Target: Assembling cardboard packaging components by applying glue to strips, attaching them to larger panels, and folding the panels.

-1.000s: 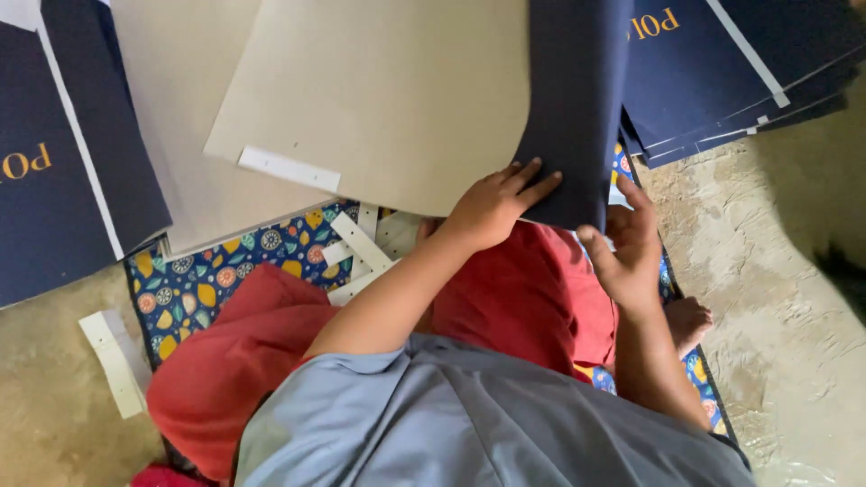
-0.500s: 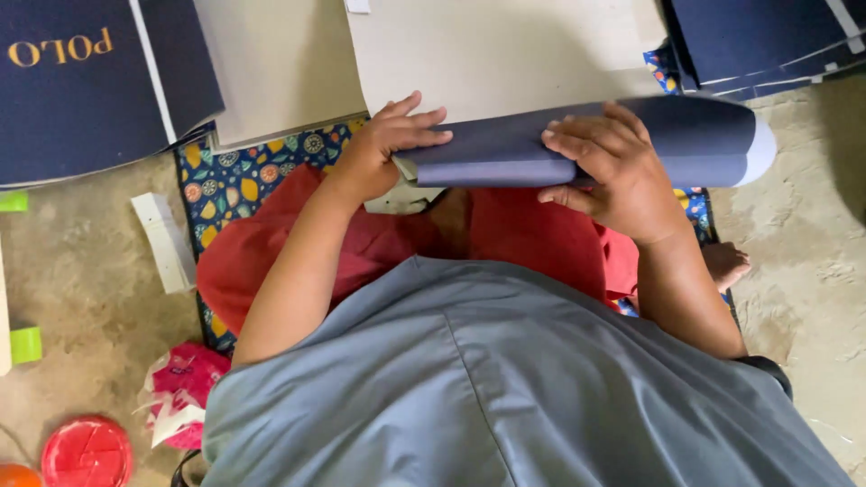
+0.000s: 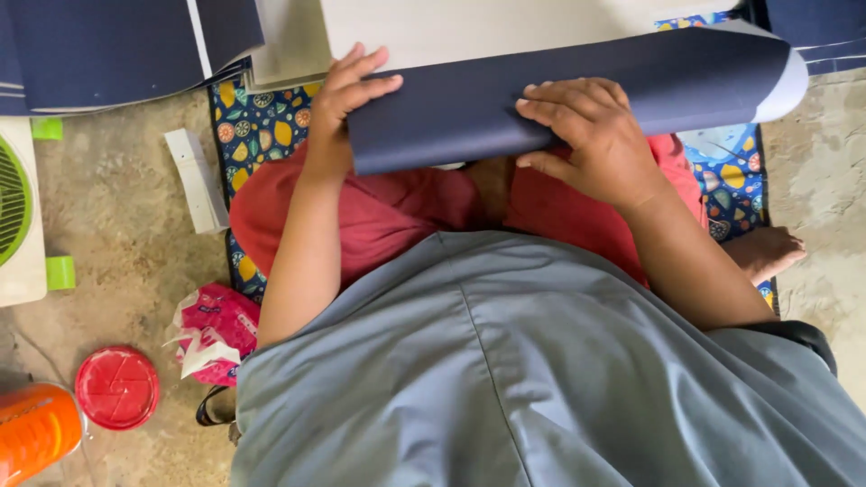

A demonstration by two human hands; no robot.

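left hand [image 3: 347, 99]: fingers spread, pressed flat on the left end of the navy sheet, thumb side hidden behind it.
right hand [image 3: 591, 135]: fingers together and bent, pressing down on the middle of the sheet's fold.
navy sheet [image 3: 559, 95]: dark blue paper folded over into a long band, lying across the person's lap, its white inner side showing at the right end.
grey board [image 3: 469, 27]: pale card just beyond the sheet, touching it.
patterned mat [image 3: 257, 126]: under the person, on the concrete floor.
white strip [image 3: 198, 180]: left of the mat.
red lid [image 3: 117, 388]: lower left, beside an orange bottle [image 3: 36, 433].
pink packet [image 3: 212, 329]: near the left elbow.
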